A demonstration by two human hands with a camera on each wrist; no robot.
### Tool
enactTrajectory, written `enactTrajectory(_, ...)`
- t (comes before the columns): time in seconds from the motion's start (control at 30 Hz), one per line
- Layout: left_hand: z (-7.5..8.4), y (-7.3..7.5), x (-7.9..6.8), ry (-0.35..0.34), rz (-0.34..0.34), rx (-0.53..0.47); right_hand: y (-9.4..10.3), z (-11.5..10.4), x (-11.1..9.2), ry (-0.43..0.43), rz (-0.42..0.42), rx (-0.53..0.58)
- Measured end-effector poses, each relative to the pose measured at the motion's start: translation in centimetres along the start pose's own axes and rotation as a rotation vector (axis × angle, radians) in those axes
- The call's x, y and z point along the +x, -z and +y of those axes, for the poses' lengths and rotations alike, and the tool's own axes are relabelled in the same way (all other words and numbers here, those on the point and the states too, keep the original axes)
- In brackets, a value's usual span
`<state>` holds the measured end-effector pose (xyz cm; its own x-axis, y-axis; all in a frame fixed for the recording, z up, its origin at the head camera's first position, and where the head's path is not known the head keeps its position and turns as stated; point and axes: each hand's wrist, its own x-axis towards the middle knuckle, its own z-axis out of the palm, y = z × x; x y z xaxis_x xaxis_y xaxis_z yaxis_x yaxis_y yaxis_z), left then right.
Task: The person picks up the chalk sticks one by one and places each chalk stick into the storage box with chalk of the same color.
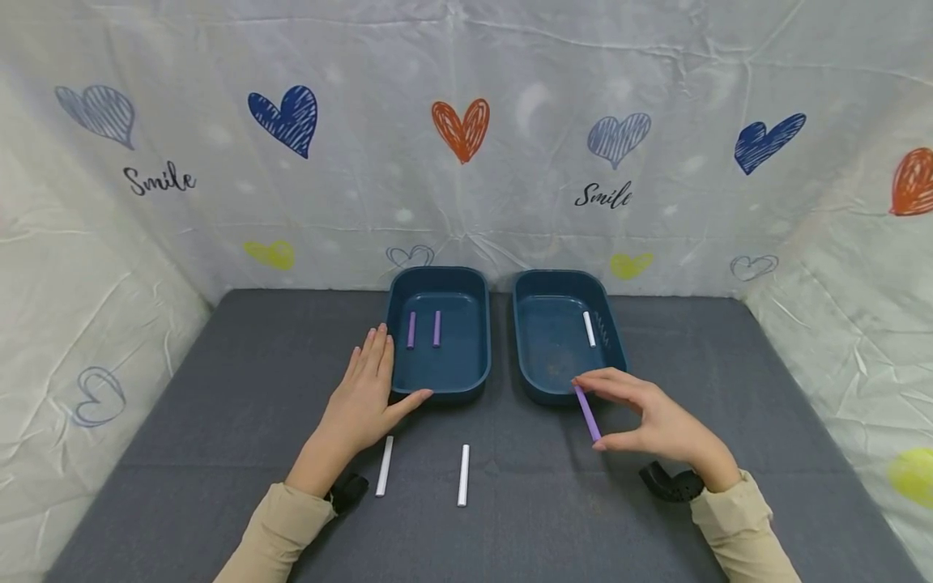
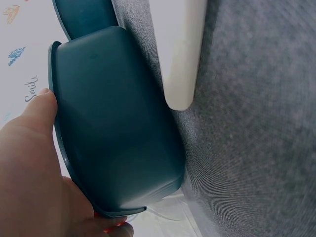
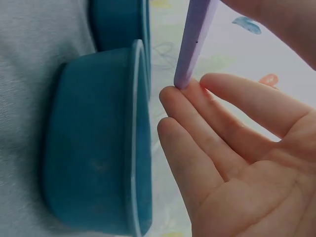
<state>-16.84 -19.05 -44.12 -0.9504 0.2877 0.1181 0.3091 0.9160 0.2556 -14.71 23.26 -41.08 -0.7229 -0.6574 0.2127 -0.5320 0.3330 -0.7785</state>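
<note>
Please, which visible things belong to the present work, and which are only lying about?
Likely part of the work:
left hand; right hand; held purple stick; left tray; right tray; two other purple sticks; three white sticks

Apparently only around:
printed backdrop; grey tablecloth

the trays (image 1: 445, 376) are dark teal, the sticks (image 1: 587, 414) purple or white, the cloth (image 1: 539, 518) grey, the sleeves (image 1: 736, 518) beige; the white backdrop (image 1: 364, 65) bears blue, orange and yellow hearts (image 1: 291, 121).

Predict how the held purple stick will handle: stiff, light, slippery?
The purple stick is probably stiff: it looks straight, pinched end to end by the right hand. It's thin, so likely light and perhaps easy to snap. Held only at its ends, it might slip if bumped.
</note>
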Motion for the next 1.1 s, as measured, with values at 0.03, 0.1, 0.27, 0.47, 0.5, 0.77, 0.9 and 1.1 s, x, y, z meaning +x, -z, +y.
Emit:
enactTrajectory(0.03, 0.0, 0.0, 0.0, 0.000, 0.000, 0.001, 0.1, -0.1, 0.2, 0.003, 0.005, -0.009)
enactTrajectory(0.1, 0.0, 0.0, 0.0, -0.001, 0.001, 0.005, 0.2, -0.2, 0.5, 0.007, 0.014, -0.017)
enactTrajectory(0.27, 0.1, 0.0, 0.1, -0.001, 0.004, 0.001, 0.2, -0.5, 1.6, 0.004, 0.027, -0.009)
enactTrajectory(0.47, 0.1, 0.0, 0.1, -0.006, 0.010, -0.004, -0.1, -0.7, 3.0, 0.001, 0.052, -0.035)
enactTrajectory(0.5, 0.1, 0.0, 0.1, -0.007, 0.011, -0.003, -0.1, -0.8, 3.3, 0.009, 0.056, -0.027)
enactTrajectory(0.77, 0.0, 0.0, 0.1, -0.008, 0.020, 0.007, -0.4, -1.0, 5.5, 0.065, 0.089, 0.033)
enactTrajectory(0.9, 0.1, -0.1, 0.0, -0.010, 0.025, 0.004, -0.5, -1.0, 6.4, 0.074, 0.095, 0.038)
enactTrajectory(1.1, 0.1, -0.2, 0.0, -0.011, 0.030, 0.004, -0.7, -1.3, 7.7, 0.063, 0.099, 0.014)
